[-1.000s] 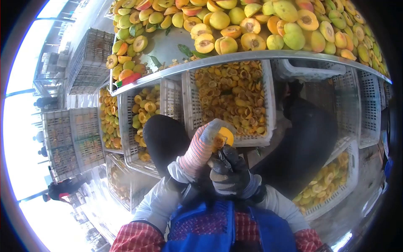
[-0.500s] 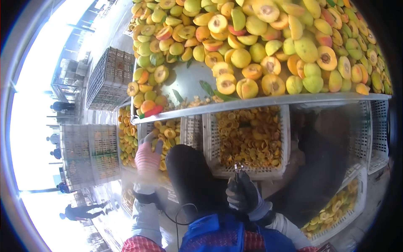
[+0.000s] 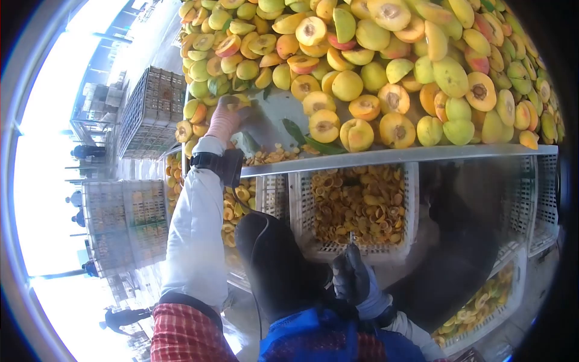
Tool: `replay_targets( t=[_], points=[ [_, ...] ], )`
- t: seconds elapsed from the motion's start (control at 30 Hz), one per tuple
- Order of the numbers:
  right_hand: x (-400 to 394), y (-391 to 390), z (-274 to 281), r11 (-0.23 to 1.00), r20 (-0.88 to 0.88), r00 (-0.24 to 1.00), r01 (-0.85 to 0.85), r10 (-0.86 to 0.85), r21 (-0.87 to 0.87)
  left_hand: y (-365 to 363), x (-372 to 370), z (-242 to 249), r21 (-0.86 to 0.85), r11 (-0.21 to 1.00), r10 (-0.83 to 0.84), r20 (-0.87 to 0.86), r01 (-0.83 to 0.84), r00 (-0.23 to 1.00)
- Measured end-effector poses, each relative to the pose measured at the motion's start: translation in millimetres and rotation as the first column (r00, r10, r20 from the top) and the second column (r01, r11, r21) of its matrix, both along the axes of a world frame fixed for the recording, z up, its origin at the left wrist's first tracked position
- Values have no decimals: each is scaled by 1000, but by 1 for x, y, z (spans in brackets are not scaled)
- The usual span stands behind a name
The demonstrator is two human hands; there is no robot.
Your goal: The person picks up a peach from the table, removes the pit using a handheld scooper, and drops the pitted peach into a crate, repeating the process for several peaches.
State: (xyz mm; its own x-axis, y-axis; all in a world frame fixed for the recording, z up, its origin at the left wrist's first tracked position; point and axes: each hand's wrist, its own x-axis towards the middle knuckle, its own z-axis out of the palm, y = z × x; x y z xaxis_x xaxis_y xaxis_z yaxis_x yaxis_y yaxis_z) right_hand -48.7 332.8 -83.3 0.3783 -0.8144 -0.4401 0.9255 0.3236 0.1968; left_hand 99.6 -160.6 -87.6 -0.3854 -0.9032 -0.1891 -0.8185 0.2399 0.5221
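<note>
Raised from crate (image 3: pixel 271 196) to counter (image 3: pixel 362 158), my left hand (image 3: pixel 226 119) adjoins fruit (image 3: pixel 247 69) beyond, grip unverifiable; farther right hand (image 3: pixel 351 279) clenches tool (image 3: pixel 352 238).

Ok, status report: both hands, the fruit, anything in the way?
Left hand at fruit pile, grip unclear. Right hand holding metal-tipped tool. No obstruction visible.

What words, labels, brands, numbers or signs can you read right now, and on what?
None can be read anywhere in view.
Black wrist device: no legible text.
Tool in the right hand: too small to tell any marking.
Stacked crates: too blurred to tell.
</note>
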Motion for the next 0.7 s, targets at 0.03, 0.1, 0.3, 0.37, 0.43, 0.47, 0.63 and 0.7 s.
replay_targets(
  t=[0.03, 0.1, 0.3, 0.37, 0.43, 0.47, 0.63, 0.7],
  points=[
    [1, 1, -1, 1000, 31, 1000, -1, 1, -3, 12, 0, 1, 79, 991, -99, -72, 104, 993],
    [8, 6, -13, 1000, 76, 997, -11, 12, -17, 77, -54, 35, -117, 986, -116, 63, 123, 991],
    [11, 10, 3, 989, -314, 945, -56, 96, 136, 166, -102, 74, -7, 881, -446, 318, 473, 836],
    [11, 16, -3, 992, -309, 948, -44, 79, 120, 168, -107, 78, 62, 902, -429, 265, 428, 864],
    [4, 10, 15, 985, -331, 938, -49, 103, 168, 173, -114, 92, 148, 927, -374, 286, 345, 882],
    [1, 11, 19, 995, -400, 915, -14, 54, 104, 180, -107, 85, 17, 947, -318, 183, 320, 930],
    [3, 18, 20, 957, -456, 843, 228, -287, -180, 290, -82, 108, -233, 957, -244, -321, 173, 915],
    [12, 22, 14, 957, -637, 720, 142, -275, -253, 334, -68, 101, 18, 979, -172, -477, 205, 862]
  ],
)
